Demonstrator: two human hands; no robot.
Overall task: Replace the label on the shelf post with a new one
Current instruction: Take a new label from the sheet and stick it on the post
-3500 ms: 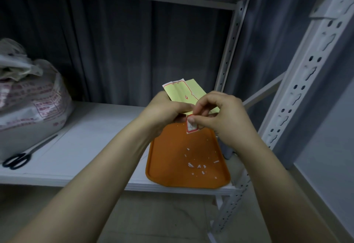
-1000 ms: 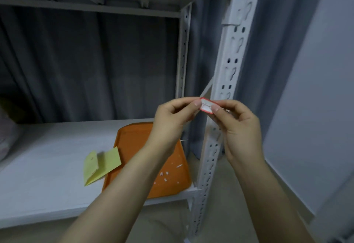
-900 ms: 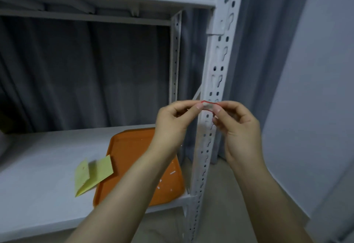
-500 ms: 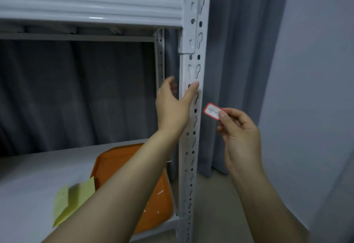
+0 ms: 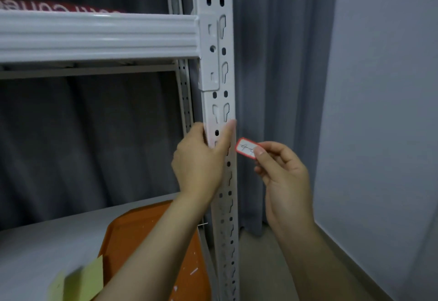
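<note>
On the lower shelf board (image 5: 42, 243), near its front edge, lies a yellow sheet (image 5: 80, 279). It is blurred, and its right corner reaches the left rim of the orange tray (image 5: 132, 234). The tray sits at the right end of the board, close to the shelf post (image 5: 219, 106), and some small white scraps lie on it. Above, a white beam (image 5: 94, 35) runs across and joins the post at a bracket. On top of it something red with white letters is seen, too little to read.

The left hand (image 5: 199, 165) holds the post below the bracket. Its thumb (image 5: 226, 134) lies rather straight across the front face, with the tip at the right edge of the post. The other fingers go round the left edge, so the post is between them and the thumb. How these fingers lie behind the post I cannot tell.

Just to the right of the post, near the tip of the left thumb, is the label (image 5: 246, 147). It is white with a red border and has some handwriting on it. It is in the air, tilted, and whether its left end touches the post I cannot tell. The right hand (image 5: 284, 177) pinches the label at its lower right end, between the thumb and the forefinger. The other fingers are curled into the palm. Behind hang a grey curtain (image 5: 272, 75) and, further right, a pale wall (image 5: 384, 111).
</note>
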